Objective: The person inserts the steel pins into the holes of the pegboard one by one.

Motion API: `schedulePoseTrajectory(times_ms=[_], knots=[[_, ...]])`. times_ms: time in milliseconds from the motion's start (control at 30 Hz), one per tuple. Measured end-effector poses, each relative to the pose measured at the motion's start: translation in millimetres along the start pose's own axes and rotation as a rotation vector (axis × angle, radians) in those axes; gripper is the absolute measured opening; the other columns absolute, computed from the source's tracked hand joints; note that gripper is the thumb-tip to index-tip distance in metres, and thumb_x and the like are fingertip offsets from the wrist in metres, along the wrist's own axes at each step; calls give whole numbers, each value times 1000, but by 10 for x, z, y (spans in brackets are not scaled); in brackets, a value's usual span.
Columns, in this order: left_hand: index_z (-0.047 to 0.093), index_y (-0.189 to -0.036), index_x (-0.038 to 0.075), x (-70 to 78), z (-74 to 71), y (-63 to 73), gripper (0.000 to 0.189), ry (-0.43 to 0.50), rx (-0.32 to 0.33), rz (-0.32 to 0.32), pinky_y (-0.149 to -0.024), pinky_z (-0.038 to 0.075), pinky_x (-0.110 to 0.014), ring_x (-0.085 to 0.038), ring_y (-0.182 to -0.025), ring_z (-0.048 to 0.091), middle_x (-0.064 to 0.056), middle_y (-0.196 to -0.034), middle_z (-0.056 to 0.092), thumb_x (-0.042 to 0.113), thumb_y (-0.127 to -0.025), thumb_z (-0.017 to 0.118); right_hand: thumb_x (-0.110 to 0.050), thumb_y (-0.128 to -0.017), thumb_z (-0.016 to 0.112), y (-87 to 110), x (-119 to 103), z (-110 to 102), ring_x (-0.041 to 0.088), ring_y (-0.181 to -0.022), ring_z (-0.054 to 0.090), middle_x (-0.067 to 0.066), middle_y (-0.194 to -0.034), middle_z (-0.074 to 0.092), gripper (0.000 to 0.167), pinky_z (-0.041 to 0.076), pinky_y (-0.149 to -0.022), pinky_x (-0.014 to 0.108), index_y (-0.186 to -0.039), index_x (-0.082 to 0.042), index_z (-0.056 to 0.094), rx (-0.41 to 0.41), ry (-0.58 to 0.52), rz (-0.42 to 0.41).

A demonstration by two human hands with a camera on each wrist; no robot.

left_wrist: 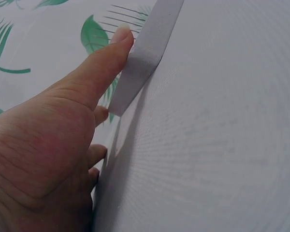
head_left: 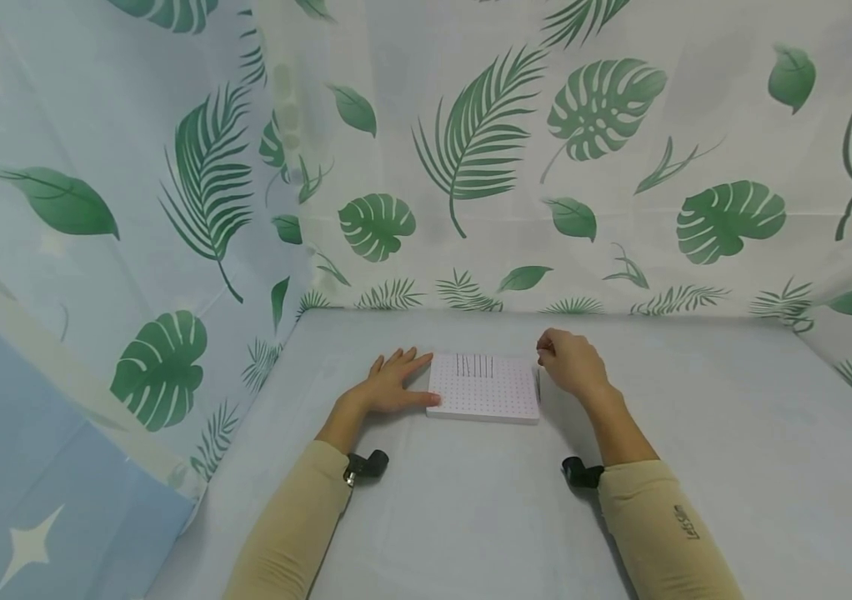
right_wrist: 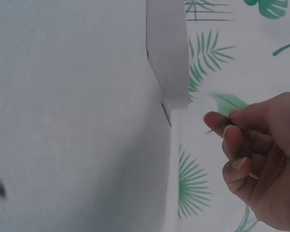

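Observation:
A flat white board (head_left: 501, 400) with rows of small holes lies on the table. Several thin dark pins (head_left: 475, 366) stand in a row near its far edge, left of the middle. My left hand (head_left: 392, 385) is spread along the board's left side, its thumb (left_wrist: 118, 43) resting on the near-left corner. Beyond the board's far-right corner, my right hand (head_left: 573, 362) is raised; its thumb and index finger pinch a thin dark pin (right_wrist: 216, 128), and the other fingers are curled. Another thin dark pin (right_wrist: 166, 115) lies beside the board's right side.
A pale cloth covers the table (head_left: 471, 508). Leaf-printed curtains (head_left: 482, 133) hang behind it and on the left. Each wrist wears a small black camera, the left camera (head_left: 373, 464) and the right camera (head_left: 579, 472). A small dark spot (right_wrist: 1, 189) shows at the right wrist view's left.

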State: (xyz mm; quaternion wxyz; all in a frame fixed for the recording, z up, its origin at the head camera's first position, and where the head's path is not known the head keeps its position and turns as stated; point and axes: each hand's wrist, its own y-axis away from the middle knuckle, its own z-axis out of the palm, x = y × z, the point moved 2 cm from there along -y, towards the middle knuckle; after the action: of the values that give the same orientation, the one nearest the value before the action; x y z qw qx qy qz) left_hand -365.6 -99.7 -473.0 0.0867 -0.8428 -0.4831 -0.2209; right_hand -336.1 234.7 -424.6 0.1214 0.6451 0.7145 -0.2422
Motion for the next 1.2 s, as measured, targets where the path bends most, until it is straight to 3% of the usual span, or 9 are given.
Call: schedulePoseTrajectory(times_ms=[233,767,967,1200], knots=[[29,-166,26,26,-14,19,97,10,0,4,-129,-1,-63,-38,-163,6,-14,-175,15,72,-89,65,-18,-101,68,-2,-185,-10,21,-70,60,10,-89,78,13,44,-57,30,-98,-6,65,23,-58,-36],[29,-166,26,26,-22,12,96,-1,0,4,-129,-1,-63,-39,-163,7,-15,-175,16,71,-89,65,-18,-102,67,-30,-313,105,23,-79,66,10,-103,77,11,49,-64,30,-107,-11,73,87,-140,-75],[30,-166,25,58,-41,37,96,14,1,3,-129,-1,-63,-39,-163,6,-15,-174,16,70,-89,67,-17,-104,63,-51,-369,157,18,-65,66,14,-102,78,12,49,-59,30,-111,-9,70,56,-214,-54],[30,-166,24,55,-37,40,96,23,1,7,-129,-2,-63,-39,-163,6,-16,-174,16,69,-89,67,-14,-104,63,-53,-396,233,17,-63,64,13,-101,78,11,49,-57,30,-112,-9,69,12,-227,-62]])
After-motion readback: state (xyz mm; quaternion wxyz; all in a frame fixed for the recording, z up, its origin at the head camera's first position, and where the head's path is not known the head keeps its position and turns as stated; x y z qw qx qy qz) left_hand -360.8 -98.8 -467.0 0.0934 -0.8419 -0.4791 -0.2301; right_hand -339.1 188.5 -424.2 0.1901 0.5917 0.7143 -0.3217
